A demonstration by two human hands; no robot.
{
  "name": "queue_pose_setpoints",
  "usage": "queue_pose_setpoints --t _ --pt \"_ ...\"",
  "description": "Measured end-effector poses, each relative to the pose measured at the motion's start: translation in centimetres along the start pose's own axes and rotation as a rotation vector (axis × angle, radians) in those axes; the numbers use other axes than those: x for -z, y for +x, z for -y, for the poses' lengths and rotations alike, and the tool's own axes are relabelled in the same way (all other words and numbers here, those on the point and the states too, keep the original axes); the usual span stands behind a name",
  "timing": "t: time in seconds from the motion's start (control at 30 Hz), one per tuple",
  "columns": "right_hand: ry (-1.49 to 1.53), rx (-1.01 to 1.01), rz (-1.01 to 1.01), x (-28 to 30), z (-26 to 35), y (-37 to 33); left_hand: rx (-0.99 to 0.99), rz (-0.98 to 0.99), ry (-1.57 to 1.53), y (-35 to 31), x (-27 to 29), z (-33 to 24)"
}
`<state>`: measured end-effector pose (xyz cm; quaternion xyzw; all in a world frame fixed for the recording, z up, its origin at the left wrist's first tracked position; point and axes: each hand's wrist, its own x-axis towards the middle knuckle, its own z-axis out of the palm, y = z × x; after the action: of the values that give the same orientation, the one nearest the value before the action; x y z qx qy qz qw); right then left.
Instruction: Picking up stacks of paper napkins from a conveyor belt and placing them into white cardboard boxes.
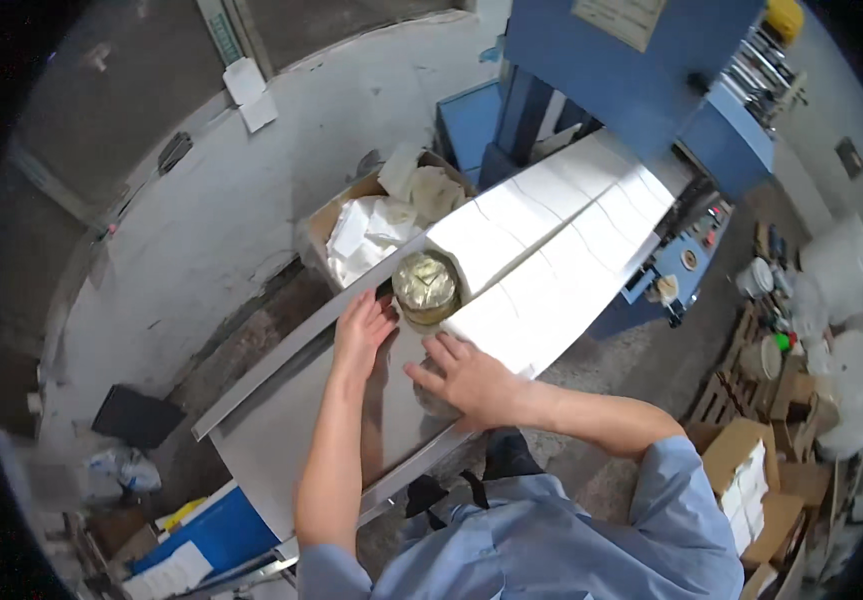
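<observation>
My left hand (359, 328) is by the tray's far rim, fingers apart and slightly bent, just left of a round object (425, 285). That object is shiny and yellowish, like something wrapped in clear film; its kind I cannot make out. It stands against the ends of two long rows of white stacked sheets (561, 255). My right hand (481, 385) has its fingers spread at the near row's end. A greyish round shape (433, 402) is partly hidden beneath it; whether they touch I cannot tell. All this is on a long metal tray (281, 435).
A blue machine (591, 80) stands at the rows' far end. Behind the tray is a cardboard box (323, 232) of crumpled white sheets. A blue bin (216, 530) sits lower left. Cardboard boxes (741, 455) and a wooden pallet (726, 370) lie on the right.
</observation>
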<state>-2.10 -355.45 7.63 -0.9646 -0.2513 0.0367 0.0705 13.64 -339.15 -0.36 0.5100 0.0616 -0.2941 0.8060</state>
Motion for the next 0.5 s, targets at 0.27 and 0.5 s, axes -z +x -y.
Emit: queue_pose_setpoints --t 0.27,0.5 --pt "0.346 0.285 -0.18 4.4 -3.9 -2.3 -0.115 -0.373 0.069 -11.6 -1.1 4.5" --pt "1.22 0.162 -0.358 8.9 -12.2 -12.5 -0.011 -0.365 0.627 -10.3 -15.2 6.2"
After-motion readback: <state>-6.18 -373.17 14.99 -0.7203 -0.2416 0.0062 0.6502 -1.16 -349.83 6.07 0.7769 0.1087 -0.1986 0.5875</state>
